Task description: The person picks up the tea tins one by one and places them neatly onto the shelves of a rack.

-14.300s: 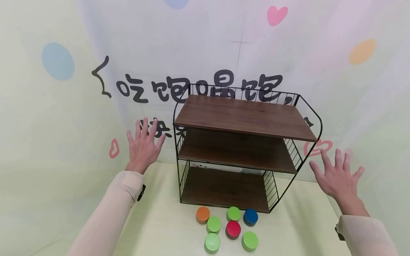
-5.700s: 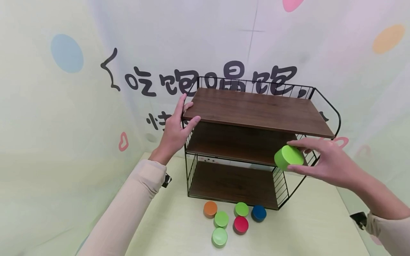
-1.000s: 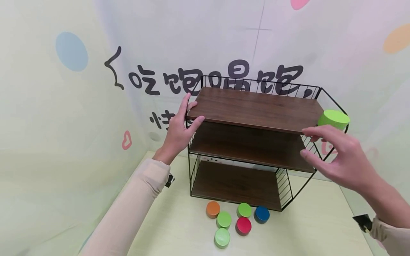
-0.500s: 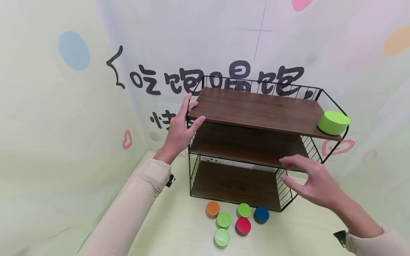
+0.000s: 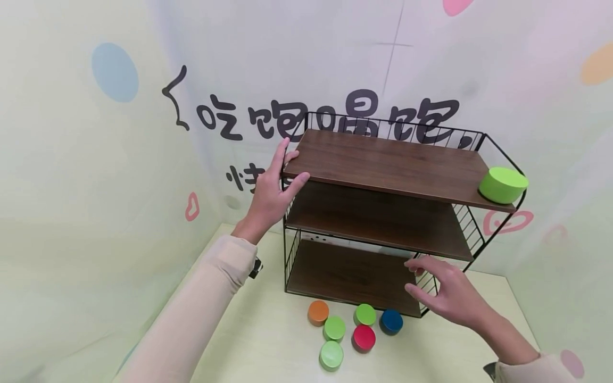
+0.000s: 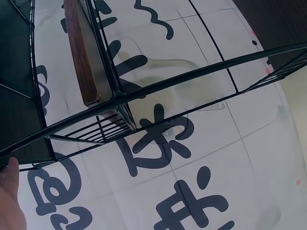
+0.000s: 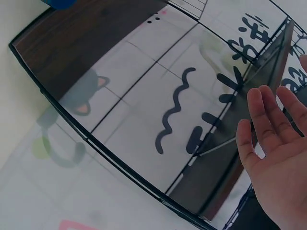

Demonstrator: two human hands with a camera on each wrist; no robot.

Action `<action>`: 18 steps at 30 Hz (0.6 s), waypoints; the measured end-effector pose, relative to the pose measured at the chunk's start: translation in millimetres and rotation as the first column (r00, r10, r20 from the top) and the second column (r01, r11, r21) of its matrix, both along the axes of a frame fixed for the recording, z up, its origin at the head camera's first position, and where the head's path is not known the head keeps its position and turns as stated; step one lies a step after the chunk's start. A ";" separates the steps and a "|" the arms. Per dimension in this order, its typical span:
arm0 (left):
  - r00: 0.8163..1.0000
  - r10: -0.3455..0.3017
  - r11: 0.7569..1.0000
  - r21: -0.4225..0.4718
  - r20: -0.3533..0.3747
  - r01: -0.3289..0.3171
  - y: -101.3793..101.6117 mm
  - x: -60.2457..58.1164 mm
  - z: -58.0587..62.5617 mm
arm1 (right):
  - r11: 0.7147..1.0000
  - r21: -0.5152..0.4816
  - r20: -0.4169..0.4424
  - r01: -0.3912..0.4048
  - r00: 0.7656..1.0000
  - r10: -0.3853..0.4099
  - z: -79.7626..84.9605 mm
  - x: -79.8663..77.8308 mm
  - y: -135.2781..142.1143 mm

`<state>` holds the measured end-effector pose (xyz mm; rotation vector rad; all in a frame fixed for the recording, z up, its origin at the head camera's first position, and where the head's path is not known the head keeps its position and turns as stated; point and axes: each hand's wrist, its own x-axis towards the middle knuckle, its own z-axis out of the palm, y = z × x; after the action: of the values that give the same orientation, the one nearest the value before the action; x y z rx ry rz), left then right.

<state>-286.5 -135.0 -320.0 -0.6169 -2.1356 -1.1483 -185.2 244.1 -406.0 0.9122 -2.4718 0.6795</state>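
Note:
A three-tier rack with dark wood boards and a black wire frame (image 5: pixel 502 230) stands on the table. My left hand (image 5: pixel 269 198) grips its top left corner, thumb on the front edge of the top board (image 5: pixel 388 162) and fingers over the side wire. A thick green round block (image 5: pixel 504 185) sits at the right end of that board. My right hand (image 5: pixel 447 290) is in front of the lower right side of the rack, thumb and fingers apart, holding nothing. Nearest to it is a blue round block (image 5: pixel 391 322) on the table.
Beside the blue block on the table (image 5: pixel 268 340) are a red block (image 5: pixel 364 338), an orange block (image 5: pixel 318 313), a pale green block (image 5: pixel 331 355) and two green ones, all before the bottom board (image 5: pixel 354 274). A printed cloth (image 5: pixel 230 69) hangs behind.
My right hand carried the green block from the table up to the top board and let go of it, then moved down and left toward the blue block. My left hand keeps its grip.

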 end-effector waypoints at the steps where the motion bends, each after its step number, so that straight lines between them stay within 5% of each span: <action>1: 1.000 0.000 1.000 0.000 0.001 0.000 0.0 0.3 0.1 | 1.000 0.008 0.013 0.005 1.000 -0.006 -2.7 0.2 -0.6; 18: 1.000 0.001 1.000 0.003 -0.016 -0.001 0.1 -2.0 -1.5 | 0.991 0.113 0.234 0.069 0.968 -0.094 -47.9 1.8 -8.9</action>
<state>-288.5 -134.9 -321.5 -0.6220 -2.1196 -1.1421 -183.4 235.2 -454.0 0.8000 -2.7650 0.6720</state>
